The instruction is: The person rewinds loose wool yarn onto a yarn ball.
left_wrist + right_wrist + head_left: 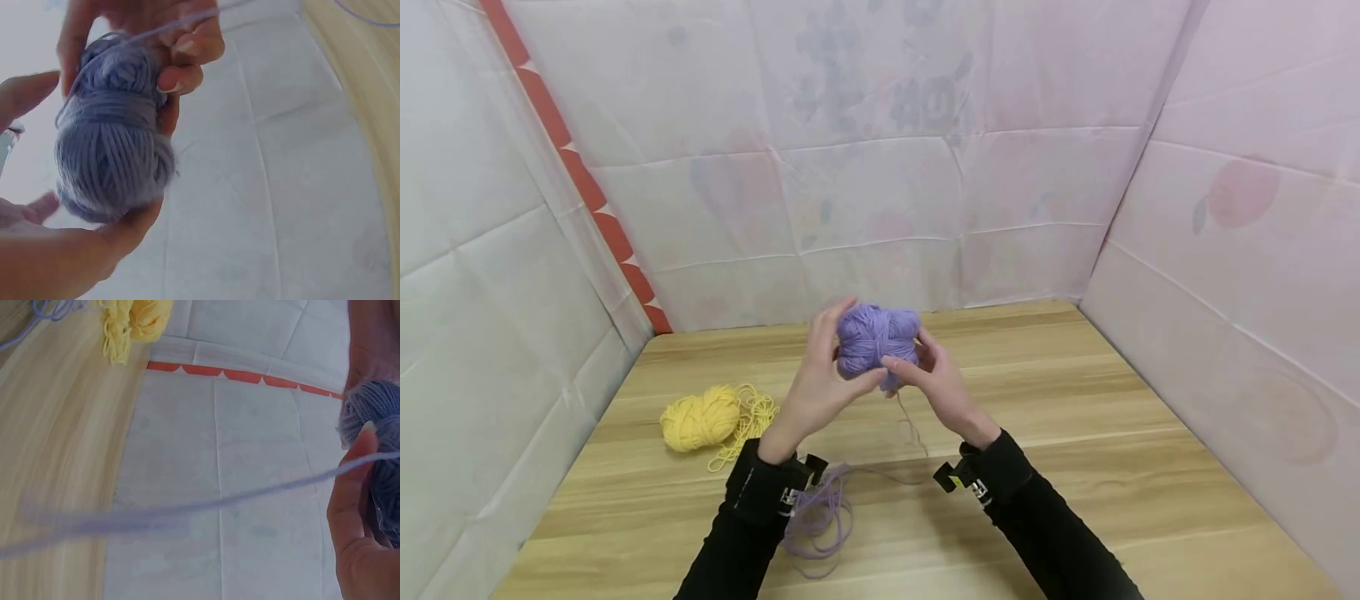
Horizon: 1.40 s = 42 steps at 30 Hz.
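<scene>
A purple yarn ball [878, 337], bound round its middle with wraps of its own yarn, is held up above the table between both hands. My left hand [820, 379] grips its left side, fingers curling behind and thumb towards the front. From the lower right my right hand [943, 383] holds it, the thumb lying on its front. In the left wrist view the purple ball [115, 156] sits between the fingers of both hands. A strand of purple yarn [269, 490] hangs from the ball in the right wrist view, partly blurred.
A yellow yarn ball [700, 419] with loose yellow loops [752, 421] lies on the wooden table [1075, 517] at left. Loose purple yarn [823, 517] lies beside the left forearm. White sheets [880, 192] wall the table at the back and sides.
</scene>
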Each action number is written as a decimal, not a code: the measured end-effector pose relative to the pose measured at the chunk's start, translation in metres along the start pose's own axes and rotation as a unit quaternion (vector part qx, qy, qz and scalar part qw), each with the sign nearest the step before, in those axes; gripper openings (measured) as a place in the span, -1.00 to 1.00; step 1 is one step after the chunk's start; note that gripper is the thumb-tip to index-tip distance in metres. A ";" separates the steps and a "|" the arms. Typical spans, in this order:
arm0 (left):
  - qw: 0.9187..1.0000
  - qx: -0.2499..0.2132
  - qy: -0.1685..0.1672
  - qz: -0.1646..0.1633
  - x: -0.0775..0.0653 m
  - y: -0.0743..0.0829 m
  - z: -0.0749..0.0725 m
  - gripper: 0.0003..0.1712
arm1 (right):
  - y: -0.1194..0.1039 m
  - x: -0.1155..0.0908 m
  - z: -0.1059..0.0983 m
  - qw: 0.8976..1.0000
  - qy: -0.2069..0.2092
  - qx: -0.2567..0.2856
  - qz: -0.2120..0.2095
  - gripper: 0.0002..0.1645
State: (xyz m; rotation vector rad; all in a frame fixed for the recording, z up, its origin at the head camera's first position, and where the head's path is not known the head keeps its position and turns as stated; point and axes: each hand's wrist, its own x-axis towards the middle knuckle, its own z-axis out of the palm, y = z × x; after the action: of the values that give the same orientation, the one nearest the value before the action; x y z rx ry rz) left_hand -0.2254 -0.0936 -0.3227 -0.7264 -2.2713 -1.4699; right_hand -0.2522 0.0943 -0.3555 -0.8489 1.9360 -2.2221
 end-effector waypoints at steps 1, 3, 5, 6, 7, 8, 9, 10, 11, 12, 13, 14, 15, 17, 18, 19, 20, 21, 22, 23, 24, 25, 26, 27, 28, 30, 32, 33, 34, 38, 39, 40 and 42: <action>0.999 -0.032 -0.005 -0.023 0.000 -0.001 -0.002 -0.02 | 0.001 0.000 -0.001 1.000 -0.002 0.006 0.000 -0.27; 0.994 -0.082 -0.012 -0.072 0.001 -0.003 -0.005 -0.09 | 0.002 0.001 -0.004 1.000 -0.010 0.017 0.000 -0.30; 0.988 -0.106 -0.017 -0.110 0.002 -0.006 -0.006 -0.15 | 0.004 0.001 -0.005 0.999 -0.016 0.027 0.001 -0.32; 0.986 -0.114 -0.021 -0.121 0.002 -0.008 -0.006 -0.16 | 0.004 0.002 -0.005 0.999 -0.020 0.032 0.002 -0.33; 0.984 -0.121 -0.025 -0.130 0.002 -0.009 -0.005 -0.17 | 0.005 0.002 -0.005 0.999 -0.023 0.036 0.003 -0.33; 0.982 -0.128 -0.029 -0.135 0.003 -0.010 -0.005 -0.18 | 0.006 0.002 -0.005 0.999 -0.027 0.040 0.004 -0.34; 0.981 -0.132 -0.033 -0.137 0.003 -0.012 -0.004 -0.18 | 0.007 0.002 -0.004 0.999 -0.030 0.043 0.004 -0.35; 0.981 -0.135 -0.036 -0.137 0.003 -0.013 -0.004 -0.19 | 0.008 0.003 -0.004 0.998 -0.033 0.047 0.004 -0.36; 0.980 -0.137 -0.037 -0.137 0.002 -0.014 -0.003 -0.20 | 0.009 0.003 -0.003 0.998 -0.033 0.051 0.004 -0.38; 0.979 -0.142 -0.038 -0.137 0.002 -0.015 -0.003 -0.20 | 0.009 0.003 -0.003 0.998 -0.034 0.055 0.004 -0.39; 0.979 -0.146 -0.039 -0.137 0.002 -0.016 -0.003 -0.21 | 0.010 0.003 -0.002 0.998 -0.034 0.060 0.003 -0.40; 0.979 -0.148 -0.039 -0.134 0.001 -0.017 -0.003 -0.21 | 0.011 0.004 -0.002 0.997 -0.034 0.063 0.002 -0.42; 0.979 -0.150 -0.039 -0.131 0.001 -0.018 -0.003 -0.22 | 0.011 0.004 -0.001 0.997 -0.034 0.067 0.002 -0.42; 0.978 -0.158 -0.039 -0.132 0.000 -0.019 -0.003 -0.23 | 0.012 0.005 0.000 0.997 -0.033 0.071 0.000 -0.44; 0.977 -0.162 -0.040 -0.132 -0.001 -0.020 -0.003 -0.23 | 0.012 0.005 0.000 0.997 -0.032 0.072 -0.001 -0.44; 0.977 -0.164 -0.040 -0.133 -0.002 -0.021 -0.002 -0.23 | 0.012 0.005 0.001 0.997 -0.032 0.073 -0.001 -0.44; 0.976 -0.167 -0.041 -0.133 -0.002 -0.021 -0.002 -0.23 | 0.012 0.005 0.001 0.997 -0.034 0.074 -0.002 -0.44; 0.975 -0.171 -0.040 -0.135 -0.003 -0.022 -0.002 -0.23 | 0.012 0.005 0.001 0.997 -0.034 0.075 -0.002 -0.44; 0.974 -0.174 -0.039 -0.138 -0.003 -0.022 -0.002 -0.23 | 0.012 0.005 0.001 0.997 -0.035 0.076 -0.002 -0.44; 0.973 -0.178 -0.037 -0.140 -0.003 -0.022 -0.001 -0.24 | 0.012 0.005 0.001 0.996 -0.037 0.076 -0.003 -0.43; 0.973 -0.179 -0.034 -0.140 -0.003 -0.022 -0.001 -0.24 | 0.011 0.005 0.000 0.996 -0.038 0.078 -0.004 -0.41; 0.973 -0.180 -0.030 -0.140 -0.003 -0.022 -0.001 -0.24 | 0.011 0.005 0.000 0.996 -0.040 0.081 -0.005 -0.39; 0.974 -0.180 -0.023 -0.139 -0.002 -0.021 -0.001 -0.25 | 0.011 0.005 0.000 0.996 -0.041 0.082 -0.006 -0.38; 0.974 -0.182 -0.015 -0.137 -0.002 -0.021 -0.001 -0.26 | 0.011 0.005 -0.001 0.996 -0.042 0.084 -0.005 -0.36; 0.974 -0.183 -0.006 -0.136 -0.002 -0.020 -0.002 -0.28 | 0.011 0.004 -0.001 0.995 -0.044 0.084 -0.004 -0.35; 0.974 -0.184 0.017 -0.128 -0.003 -0.020 -0.003 -0.30 | 0.012 0.003 0.000 0.995 -0.053 0.080 0.005 -0.34; 0.974 -0.188 0.042 -0.122 -0.004 -0.021 -0.005 -0.33 | 0.012 0.003 0.000 0.996 -0.066 0.065 0.017 -0.36; 0.973 -0.191 0.053 -0.118 -0.004 -0.021 -0.006 -0.33 | 0.013 0.002 0.000 0.995 -0.074 0.055 0.023 -0.37; 0.972 -0.193 0.065 -0.115 -0.004 -0.021 -0.007 -0.34 | 0.013 0.002 0.000 0.995 -0.082 0.045 0.028 -0.39; 0.969 -0.197 0.100 -0.109 -0.004 -0.022 -0.011 -0.35 | 0.013 0.002 0.000 0.995 -0.087 0.004 0.047 -0.44; 0.968 -0.198 0.108 -0.109 -0.003 -0.022 -0.012 -0.36 | 0.013 0.002 0.000 0.995 -0.083 -0.004 0.049 -0.47; 0.967 -0.199 0.115 -0.108 -0.003 -0.022 -0.012 -0.36 | 0.013 0.002 0.000 0.996 -0.078 -0.010 0.048 -0.49; 0.966 -0.201 0.127 -0.106 -0.001 -0.022 -0.013 -0.37 | 0.013 0.003 -0.001 0.997 -0.066 -0.016 0.040 -0.58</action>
State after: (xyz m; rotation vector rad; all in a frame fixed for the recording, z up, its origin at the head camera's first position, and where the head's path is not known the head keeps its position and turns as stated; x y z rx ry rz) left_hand -0.2369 -0.1136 -0.3341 -0.3725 -1.9252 -2.0314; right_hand -0.2586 0.0913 -0.3666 -0.8814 1.9153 -2.0413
